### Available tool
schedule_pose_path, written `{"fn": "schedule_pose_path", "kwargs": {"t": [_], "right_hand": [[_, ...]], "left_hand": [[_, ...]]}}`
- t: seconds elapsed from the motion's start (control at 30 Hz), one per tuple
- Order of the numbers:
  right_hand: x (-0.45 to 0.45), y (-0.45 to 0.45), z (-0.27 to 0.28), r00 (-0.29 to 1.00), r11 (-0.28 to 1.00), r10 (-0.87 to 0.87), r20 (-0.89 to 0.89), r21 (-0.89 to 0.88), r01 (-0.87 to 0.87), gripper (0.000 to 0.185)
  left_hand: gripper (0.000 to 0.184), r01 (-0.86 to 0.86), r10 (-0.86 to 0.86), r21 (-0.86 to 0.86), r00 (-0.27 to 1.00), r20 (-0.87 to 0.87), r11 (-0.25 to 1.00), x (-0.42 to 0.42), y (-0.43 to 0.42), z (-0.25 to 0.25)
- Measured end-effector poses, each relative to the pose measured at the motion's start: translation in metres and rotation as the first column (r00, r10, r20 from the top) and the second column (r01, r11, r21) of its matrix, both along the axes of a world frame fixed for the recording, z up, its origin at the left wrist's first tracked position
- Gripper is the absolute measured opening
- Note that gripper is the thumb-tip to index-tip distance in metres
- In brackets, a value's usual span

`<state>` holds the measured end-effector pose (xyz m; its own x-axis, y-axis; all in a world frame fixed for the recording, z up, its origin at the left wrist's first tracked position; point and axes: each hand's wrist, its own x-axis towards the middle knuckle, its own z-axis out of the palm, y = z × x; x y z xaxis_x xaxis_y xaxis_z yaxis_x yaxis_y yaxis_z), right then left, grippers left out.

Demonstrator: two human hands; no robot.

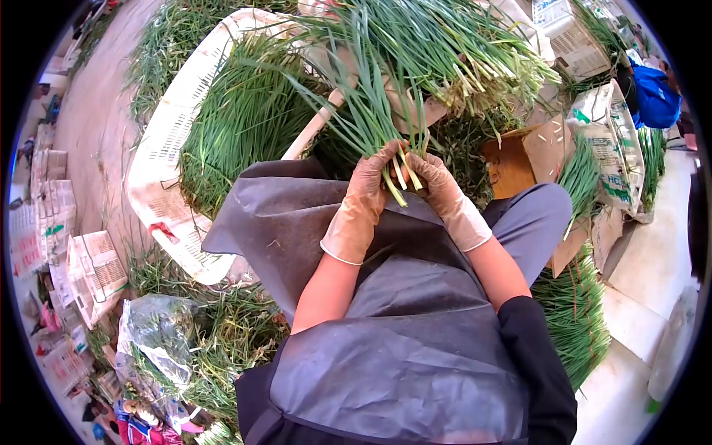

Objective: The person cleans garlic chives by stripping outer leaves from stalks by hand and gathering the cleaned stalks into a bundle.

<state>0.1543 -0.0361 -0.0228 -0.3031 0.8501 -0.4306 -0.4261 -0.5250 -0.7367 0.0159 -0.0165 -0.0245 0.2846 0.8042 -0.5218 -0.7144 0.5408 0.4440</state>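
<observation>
My left hand (366,187), in a thin whitish glove stained brown, is closed around a few long garlic chives (371,89). Their pale cut ends stick out below the fingers. My right hand (439,189), gloved the same way, pinches stalks right beside it, and the fingertips of both hands nearly meet. Both hands are above my lap, over a dark apron (400,348). Just beyond them a big heap of garlic chives (445,44) lies with its pale root ends toward the right.
To the left stands a large white plastic basket (159,141) with more green stalks inside. Loose trimmings (245,334) cover the floor at lower left near a clear plastic bag (159,330). At right are a cardboard box (538,152), banded green bundles (571,315) and a blue bag (656,93).
</observation>
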Motion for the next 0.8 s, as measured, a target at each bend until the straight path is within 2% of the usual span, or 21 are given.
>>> {"fn": "schedule_pose_path", "kwargs": {"t": [0.07,0.1,0.13,0.2,0.23,0.27,0.33,0.37,0.4,0.47,0.53,0.6,0.63,0.67,0.73,0.77,0.8], "right_hand": [[-0.002,0.002,0.008,0.995,1.000,0.019,-0.097,-0.022,-0.021,0.025],[-0.011,0.001,0.021,0.993,0.988,-0.109,-0.041,-0.116,0.104,0.026],[-0.009,0.001,0.018,0.993,0.988,-0.110,-0.041,-0.116,0.105,0.026],[0.000,0.003,0.002,0.978,0.999,0.043,0.206,0.000,-0.044,0.027],[0.007,0.006,0.001,0.980,0.994,0.097,0.173,0.024,-0.102,0.028],[0.008,0.008,-0.003,0.975,0.996,0.013,0.223,0.087,-0.033,0.032],[0.020,0.011,-0.001,0.925,0.995,-0.072,0.374,0.086,0.043,0.039],[0.027,0.013,-0.010,0.867,0.985,-0.119,0.483,0.168,0.041,0.044],[0.034,0.011,-0.018,0.865,0.985,-0.123,0.486,0.166,0.047,0.044],[0.039,0.011,-0.020,0.890,0.995,-0.102,0.445,0.061,0.083,0.044],[0.025,0.005,-0.014,0.832,0.972,-0.049,0.553,0.219,-0.088,0.045],[0.009,-0.003,-0.014,0.753,0.925,-0.037,0.656,0.309,-0.223,0.039],[0.008,-0.005,0.000,0.701,0.899,0.033,0.713,0.286,-0.333,0.042],[0.009,-0.008,-0.002,0.702,0.899,0.035,0.712,0.284,-0.334,0.042],[0.016,-0.013,-0.010,0.866,0.973,0.043,0.498,0.174,-0.149,0.045],[0.031,-0.011,-0.015,0.833,0.955,0.111,0.542,0.173,-0.239,0.045],[0.049,-0.006,-0.028,0.689,0.923,0.316,0.652,-0.043,-0.383,0.042]], "left_hand": [[0.023,0.041,-0.036,-0.020,0.979,0.200,0.999,-0.004,0.002,-0.011],[0.023,0.049,-0.035,-0.046,0.963,0.268,0.998,-0.007,0.003,-0.013],[0.023,0.050,-0.036,-0.046,0.963,0.268,0.998,-0.005,0.002,-0.010],[0.022,-0.014,0.014,-0.001,0.997,0.079,1.000,-0.001,0.001,-0.004],[0.020,0.033,-0.035,0.076,0.999,0.022,0.997,-0.002,0.002,-0.009],[0.020,0.035,-0.037,0.074,0.999,0.022,0.997,-0.003,0.004,-0.014],[0.018,-0.073,0.021,-0.147,0.945,-0.327,0.986,-0.004,0.006,-0.021],[0.018,-0.137,0.050,-0.212,0.927,-0.372,0.967,-0.007,0.007,-0.032],[0.017,-0.109,0.045,-0.214,0.958,-0.284,0.971,-0.012,0.005,-0.043],[0.020,-0.035,0.001,-0.137,0.970,-0.242,0.990,-0.004,0.002,-0.024],[0.024,0.057,-0.077,-0.117,0.982,-0.173,0.991,0.007,-0.001,-0.007],[0.026,0.089,-0.115,-0.149,0.977,-0.178,0.985,0.009,0.000,-0.014],[0.023,0.070,-0.101,-0.139,0.969,-0.226,0.988,0.006,0.001,-0.017],[0.021,0.051,-0.084,-0.126,0.959,-0.272,0.991,0.003,0.002,-0.019],[0.019,-0.112,0.065,-0.135,0.947,-0.315,0.984,-0.002,0.006,-0.020],[0.019,-0.159,0.117,-0.127,0.951,-0.287,0.979,-0.007,0.009,-0.018],[0.019,-0.206,0.170,-0.121,0.951,-0.257,0.971,-0.012,0.011,-0.016]]}}
